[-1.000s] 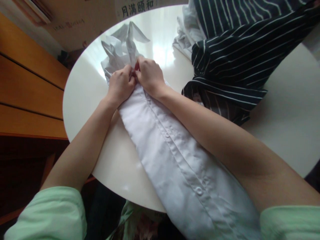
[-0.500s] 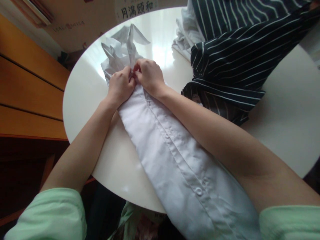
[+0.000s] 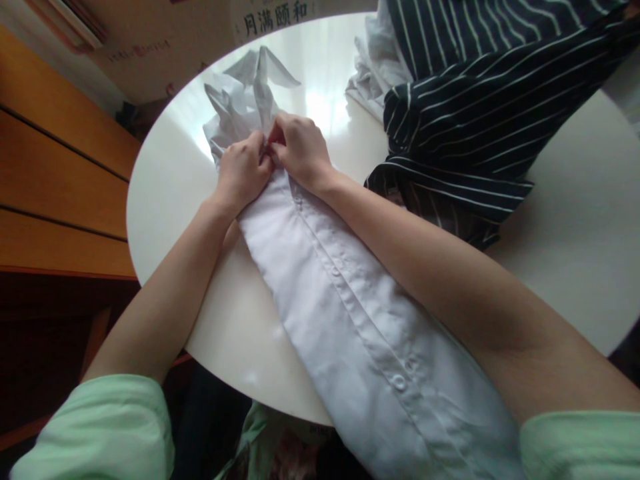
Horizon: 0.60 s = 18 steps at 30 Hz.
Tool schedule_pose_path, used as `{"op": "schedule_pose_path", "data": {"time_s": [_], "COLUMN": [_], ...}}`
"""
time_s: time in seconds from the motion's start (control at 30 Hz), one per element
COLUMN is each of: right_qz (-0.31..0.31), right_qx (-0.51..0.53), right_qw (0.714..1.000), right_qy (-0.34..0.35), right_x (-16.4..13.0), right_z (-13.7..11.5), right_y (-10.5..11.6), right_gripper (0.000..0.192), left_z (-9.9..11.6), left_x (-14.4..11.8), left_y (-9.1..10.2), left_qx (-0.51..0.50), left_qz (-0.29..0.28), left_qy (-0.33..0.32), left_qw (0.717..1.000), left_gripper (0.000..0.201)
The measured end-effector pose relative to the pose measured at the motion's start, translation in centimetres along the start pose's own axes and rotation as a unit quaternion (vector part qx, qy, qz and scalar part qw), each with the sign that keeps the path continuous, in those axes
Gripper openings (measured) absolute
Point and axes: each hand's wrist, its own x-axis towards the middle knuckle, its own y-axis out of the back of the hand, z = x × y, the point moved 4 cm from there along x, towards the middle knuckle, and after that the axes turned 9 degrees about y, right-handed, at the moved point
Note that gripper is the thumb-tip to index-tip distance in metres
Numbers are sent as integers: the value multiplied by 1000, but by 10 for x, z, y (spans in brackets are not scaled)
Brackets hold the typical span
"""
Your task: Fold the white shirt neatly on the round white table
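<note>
A white button-up shirt [image 3: 320, 287] lies folded lengthwise across the table, its button placket running toward me and its near end hanging past the table edge. At its far end the collar [image 3: 263, 73] stands up. My left hand [image 3: 243, 167] is closed on the placket just below the collar. Beside it, touching fingertips, my right hand [image 3: 303, 148] pinches the same spot. Whatever small part lies between the fingertips is hidden. Lower down, a button [image 3: 399, 382] shows on the placket.
The round white table [image 3: 165, 200] has a glossy top. On its right lies a black garment with white stripes [image 3: 465, 120], beside a crumpled pale cloth [image 3: 375, 67]. Orange drawers [image 3: 60, 173] stand to the left, close to the table's rim.
Both hands stay at the same place on the shirt, with only slight finger movement. The whole view has shifted very slightly.
</note>
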Motion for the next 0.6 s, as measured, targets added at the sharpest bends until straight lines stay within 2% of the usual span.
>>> {"op": "schedule_pose_path", "data": {"time_s": [0.2,0.37,0.6], "right_qz": [7,4,22], "right_qx": [-3,-8,-6], "right_qw": [1000,1000,1000], "right_qy": [-4,-9,-9], "right_x": [0,0,1], "right_z": [-1,-2,1], "right_y": [3,3,0], "right_gripper": [12,12,13], "left_z": [1,3,5], "left_x": [-1,-2,-2], "left_y": [1,2,1], "left_qx": [34,14,62], "left_qz": [-14,-35,-32], "left_qy": [6,17,6], "left_qw": [999,999,998], "left_gripper": [10,13,16]}}
